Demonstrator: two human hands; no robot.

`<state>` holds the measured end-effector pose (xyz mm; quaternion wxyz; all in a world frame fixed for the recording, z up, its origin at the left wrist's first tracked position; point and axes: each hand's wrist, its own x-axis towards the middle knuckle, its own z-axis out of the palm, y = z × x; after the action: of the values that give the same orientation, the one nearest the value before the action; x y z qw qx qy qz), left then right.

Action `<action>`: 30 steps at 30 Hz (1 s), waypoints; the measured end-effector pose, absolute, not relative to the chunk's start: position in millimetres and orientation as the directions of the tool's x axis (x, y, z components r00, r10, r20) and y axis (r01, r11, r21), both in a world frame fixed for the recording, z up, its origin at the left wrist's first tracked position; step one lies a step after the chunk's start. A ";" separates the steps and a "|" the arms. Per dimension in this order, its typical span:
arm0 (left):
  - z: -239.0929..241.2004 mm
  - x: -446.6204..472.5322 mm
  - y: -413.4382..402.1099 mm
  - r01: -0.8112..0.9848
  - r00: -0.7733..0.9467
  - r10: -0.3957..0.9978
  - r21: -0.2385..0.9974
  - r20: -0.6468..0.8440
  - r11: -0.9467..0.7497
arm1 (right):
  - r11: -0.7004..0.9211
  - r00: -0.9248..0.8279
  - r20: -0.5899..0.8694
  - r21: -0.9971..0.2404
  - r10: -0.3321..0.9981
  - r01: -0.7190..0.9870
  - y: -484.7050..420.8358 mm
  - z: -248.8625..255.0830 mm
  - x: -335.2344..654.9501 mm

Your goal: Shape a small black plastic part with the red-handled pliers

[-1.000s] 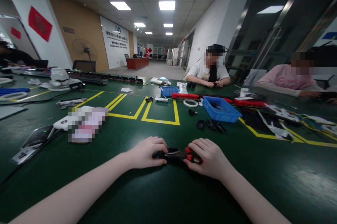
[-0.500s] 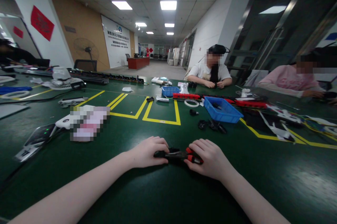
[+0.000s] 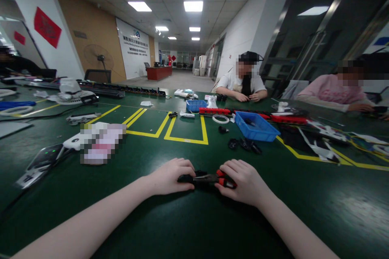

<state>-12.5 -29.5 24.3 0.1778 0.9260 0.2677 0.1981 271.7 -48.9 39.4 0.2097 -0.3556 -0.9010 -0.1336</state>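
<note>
Near the front of the green table [image 3: 170, 226], my right hand [image 3: 243, 182] is closed around the red-and-black handles of a pair of pliers [image 3: 209, 178]. Their metal jaws point left, against a small black part [image 3: 185, 178]. My left hand [image 3: 173, 176] is closed on that black part, its fingers curled over the top and the thumb below. What kind of part it is I cannot make out, as the fingers hide much of it. Beyond my right hand lie several similar-looking black parts [image 3: 244, 144].
A blue tray [image 3: 258, 131] with something black inside stands beyond my right hand, a smaller blue tray [image 3: 196, 105] farther back. A phone [image 3: 103, 145] and a white device [image 3: 74, 141] lie left. Yellow tape [image 3: 185, 141] marks the table. A co-worker [image 3: 243, 80] sits opposite.
My right hand and the pliers' handles have shifted slightly to the right, and the handles look a little wider apart. My left hand stays on the black part.
</note>
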 end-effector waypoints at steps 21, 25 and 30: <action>24.9 -11.2 -29.6 0.447 0.777 0.576 0.422 0.254 -0.789 | 0.708 -0.657 0.470 0.090 0.590 0.700 -50.1 40.5 271.2; 26.9 -11.2 -30.2 0.448 0.779 0.575 0.418 0.251 -0.790 | 0.703 -0.655 0.474 0.101 0.588 0.704 -52.2 42.4 270.5; 26.9 -11.4 -30.3 0.447 0.780 0.572 0.415 0.252 -0.792 | 0.703 -0.655 0.465 0.094 0.595 0.705 -52.1 40.2 267.5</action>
<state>-11.4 -30.3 26.9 0.1686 0.9282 0.2746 0.1859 267.5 -52.1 40.2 0.2046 -0.3612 -0.8998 -0.1343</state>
